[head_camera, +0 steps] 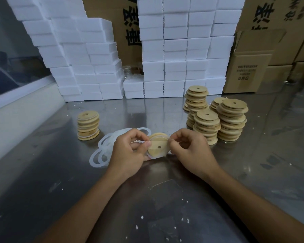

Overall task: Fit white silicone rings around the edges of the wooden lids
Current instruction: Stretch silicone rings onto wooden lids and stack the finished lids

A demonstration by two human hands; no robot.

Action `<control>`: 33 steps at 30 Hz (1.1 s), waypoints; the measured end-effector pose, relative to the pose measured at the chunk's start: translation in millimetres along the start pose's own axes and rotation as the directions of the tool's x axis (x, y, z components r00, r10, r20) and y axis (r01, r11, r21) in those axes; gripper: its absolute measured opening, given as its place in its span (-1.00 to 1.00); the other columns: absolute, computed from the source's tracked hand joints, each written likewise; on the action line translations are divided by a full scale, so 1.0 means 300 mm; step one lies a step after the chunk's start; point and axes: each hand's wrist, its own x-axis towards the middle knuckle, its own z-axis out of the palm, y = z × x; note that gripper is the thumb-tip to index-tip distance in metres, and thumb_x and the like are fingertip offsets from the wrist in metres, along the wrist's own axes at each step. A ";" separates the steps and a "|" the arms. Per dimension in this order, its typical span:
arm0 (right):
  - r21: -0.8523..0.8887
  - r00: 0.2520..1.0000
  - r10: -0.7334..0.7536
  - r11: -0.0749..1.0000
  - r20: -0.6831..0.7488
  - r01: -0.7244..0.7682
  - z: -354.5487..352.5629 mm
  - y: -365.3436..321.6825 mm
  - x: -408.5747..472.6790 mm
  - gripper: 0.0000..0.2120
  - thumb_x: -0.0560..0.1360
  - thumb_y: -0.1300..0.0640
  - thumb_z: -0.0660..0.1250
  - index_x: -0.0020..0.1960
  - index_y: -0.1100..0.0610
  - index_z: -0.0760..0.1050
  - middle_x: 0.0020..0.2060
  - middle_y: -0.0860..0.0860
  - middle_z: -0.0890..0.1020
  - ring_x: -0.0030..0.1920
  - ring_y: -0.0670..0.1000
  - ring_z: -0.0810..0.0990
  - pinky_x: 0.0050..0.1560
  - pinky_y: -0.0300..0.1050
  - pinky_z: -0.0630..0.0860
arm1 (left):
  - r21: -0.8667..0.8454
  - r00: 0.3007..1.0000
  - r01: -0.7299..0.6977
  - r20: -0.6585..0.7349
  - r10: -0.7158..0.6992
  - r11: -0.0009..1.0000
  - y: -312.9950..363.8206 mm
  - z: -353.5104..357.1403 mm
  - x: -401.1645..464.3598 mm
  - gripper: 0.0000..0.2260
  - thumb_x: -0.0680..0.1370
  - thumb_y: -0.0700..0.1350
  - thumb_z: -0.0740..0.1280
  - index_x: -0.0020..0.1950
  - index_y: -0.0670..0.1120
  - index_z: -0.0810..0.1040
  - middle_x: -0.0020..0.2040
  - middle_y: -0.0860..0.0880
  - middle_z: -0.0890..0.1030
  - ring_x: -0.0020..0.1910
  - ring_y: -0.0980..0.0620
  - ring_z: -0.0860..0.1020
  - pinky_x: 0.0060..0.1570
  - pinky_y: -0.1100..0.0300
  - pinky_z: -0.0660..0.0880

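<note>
Nearest you, your forearms reach over a steel table [42, 172] flecked with white crumbs. Beyond stand tall stacks of bare wooden lids [232, 120] at right, a shorter finished stack [88, 125] at left, and loose silicone rings [102, 155] behind your left hand [128, 151]. That hand pinches the lid being worked [158, 146] by its left edge; your right hand [188, 146], fingers curled, pinches its right rim, where the white ring [152, 156] shows only partly seated. Release unevenly and the stretched ring could snap off the rim, or twist.
</note>
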 end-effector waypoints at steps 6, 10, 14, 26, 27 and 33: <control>-0.062 0.993 -0.119 0.991 -0.020 0.118 0.002 -0.006 -0.011 -0.93 0.57 0.19 0.33 -0.09 0.09 0.55 -0.29 -0.10 0.65 -0.24 -0.16 0.64 -0.29 -0.37 0.50 | 0.110 0.990 -0.139 0.039 0.136 0.984 -0.011 0.015 -0.007 -0.78 0.46 -0.26 0.44 -0.22 0.05 0.53 -0.25 0.08 0.63 -0.30 0.01 0.67 -0.25 -0.05 0.64; -0.172 0.948 -0.317 0.935 -0.012 0.310 0.000 -0.026 -0.015 -0.94 0.62 0.19 0.26 0.03 0.14 0.50 -0.14 -0.07 0.59 -0.14 -0.06 0.58 -0.15 -0.17 0.53 | 0.112 0.988 -0.152 0.024 0.150 0.982 -0.010 0.035 -0.013 -0.74 0.46 -0.23 0.48 -0.23 0.11 0.52 -0.25 0.11 0.62 -0.29 0.05 0.66 -0.29 0.11 0.63; -0.191 0.920 -0.392 0.903 -0.002 0.384 0.004 -0.036 -0.013 -0.93 0.61 0.20 0.28 0.08 0.16 0.50 -0.06 -0.02 0.58 -0.07 -0.01 0.58 -0.08 0.02 0.55 | 0.046 0.989 -0.142 -0.025 0.143 0.989 0.003 0.042 -0.014 -0.72 0.46 -0.27 0.48 -0.28 0.07 0.51 -0.30 0.05 0.65 -0.31 0.02 0.68 -0.30 0.24 0.60; 0.063 0.967 -0.170 0.981 -0.190 0.185 0.010 -0.026 -0.010 -0.93 0.52 0.25 0.42 -0.10 0.11 0.60 -0.25 -0.15 0.67 -0.19 -0.16 0.67 -0.13 -0.17 0.61 | -0.049 0.997 -0.075 0.006 0.076 0.996 0.010 0.045 -0.016 -0.80 0.46 -0.37 0.45 -0.25 -0.14 0.50 -0.27 -0.02 0.67 -0.30 -0.06 0.69 -0.29 0.11 0.65; 0.095 0.972 -0.140 0.983 -0.188 0.160 0.011 -0.025 -0.008 -0.91 0.52 0.27 0.42 -0.12 0.10 0.59 -0.25 -0.13 0.67 -0.20 -0.15 0.67 -0.13 -0.14 0.61 | -0.048 0.997 -0.075 0.015 0.075 0.996 0.007 0.044 -0.016 -0.79 0.46 -0.36 0.45 -0.25 -0.11 0.50 -0.26 -0.02 0.67 -0.29 -0.05 0.70 -0.30 0.11 0.64; 0.273 0.988 0.001 0.961 -0.152 0.041 0.006 -0.016 0.000 -0.97 0.51 0.34 0.40 -0.10 0.30 0.61 -0.24 0.08 0.69 -0.24 -0.15 0.65 -0.17 -0.32 0.55 | 0.050 0.994 -0.105 0.035 0.103 0.993 -0.013 0.035 -0.007 -0.68 0.47 -0.30 0.45 -0.27 0.11 0.51 -0.25 0.08 0.66 -0.25 0.00 0.70 -0.25 0.01 0.66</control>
